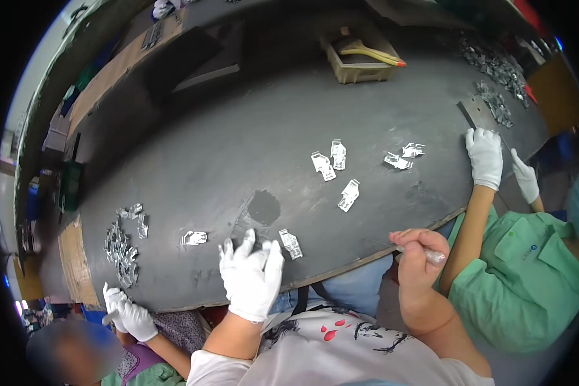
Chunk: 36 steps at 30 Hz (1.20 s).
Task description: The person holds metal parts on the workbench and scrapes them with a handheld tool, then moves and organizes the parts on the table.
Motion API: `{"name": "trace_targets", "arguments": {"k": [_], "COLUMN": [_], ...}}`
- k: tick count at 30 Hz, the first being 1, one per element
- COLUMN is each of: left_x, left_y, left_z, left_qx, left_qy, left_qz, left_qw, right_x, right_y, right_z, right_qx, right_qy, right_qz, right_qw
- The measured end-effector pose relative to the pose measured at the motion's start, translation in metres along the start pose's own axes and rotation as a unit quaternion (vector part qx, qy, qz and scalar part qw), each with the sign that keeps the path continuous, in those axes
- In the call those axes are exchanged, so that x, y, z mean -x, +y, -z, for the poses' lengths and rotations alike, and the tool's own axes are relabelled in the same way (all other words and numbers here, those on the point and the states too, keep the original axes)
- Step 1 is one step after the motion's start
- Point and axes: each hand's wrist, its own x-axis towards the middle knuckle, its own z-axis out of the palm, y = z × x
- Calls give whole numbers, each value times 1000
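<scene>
My left hand [251, 278], in a white glove, is over the near part of the dark table with its fingers spread. A shiny bent metal part [291, 244] lies just to its right, and another metal part [195, 238] to its left. My bare right hand [421, 255] is closed around the clear handle of a thin-shafted hand tool [435, 258], held near the table's front edge. Its slim shaft points left; the exact tip shape is too fine to make out. Farther out lie several loose metal parts [349, 195].
A pile of metal parts [121, 252] lies at left, beside a co-worker's gloved hands [135, 320]. At right, another co-worker's gloved hand [484, 157] rests by a flat plate [479, 113], near more heaped parts [495, 67]. A bin [365, 74] holds a yellow-handled tool [373, 53].
</scene>
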Motion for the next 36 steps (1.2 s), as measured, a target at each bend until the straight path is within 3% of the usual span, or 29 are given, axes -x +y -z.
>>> {"name": "trace_targets", "arguments": {"k": [2, 5, 9, 12, 15, 18, 21, 25, 28, 31, 33, 35, 36], "left_x": [-9, -28, -20, -19, -20, -22, -23, -22, -25, -25, -25, -25, -26], "left_y": [7, 20, 10, 16, 20, 18, 17, 13, 14, 12, 13, 12, 12], "left_z": [-1, -11, -19, -21, -21, -21, -23, -24, -23, -26, -27, -27, -26], "left_qx": [29, -43, -20, -9, -17, -12, -9, -22, -14, -1, -5, 4, 8], "left_qy": [81, 39, 48, 55, 67, 72, 80, 62, 76, 93, 101, 91, 88], "left_qz": [8, 16, 7, 38, 46, 39, 35, 20, 20, 12, 11, 14, 16], "left_qw": [996, 998, 999, 998, 997, 997, 996, 998, 997, 996, 995, 996, 996], "right_x": [2, 5, -1, -6, -8, -2, 0, 0, -3, -2, -2, -1, -2], "right_y": [1, -2, -13, -22, -35, -31, -34, -41, -37, -24, -23, -30, -29], "right_z": [-1, -4, -7, -28, -62, -94, -110, -118, -116, -119, -118, -119, -119], "right_qx": [-4, 21, 105, 68, -56, -52, 145, 301, 229, 153, 224, 321, 265], "right_qy": [5, 17, 39, 59, 15, 6, -55, -130, -148, -99, -148, -222, -169], "right_qz": [-7, -11, -58, -68, -104, -89, -82, 78, 20, -257, -150, -47, -138], "right_qw": [1000, 1000, 992, 994, 993, 995, 985, 942, 962, 949, 951, 920, 939]}}
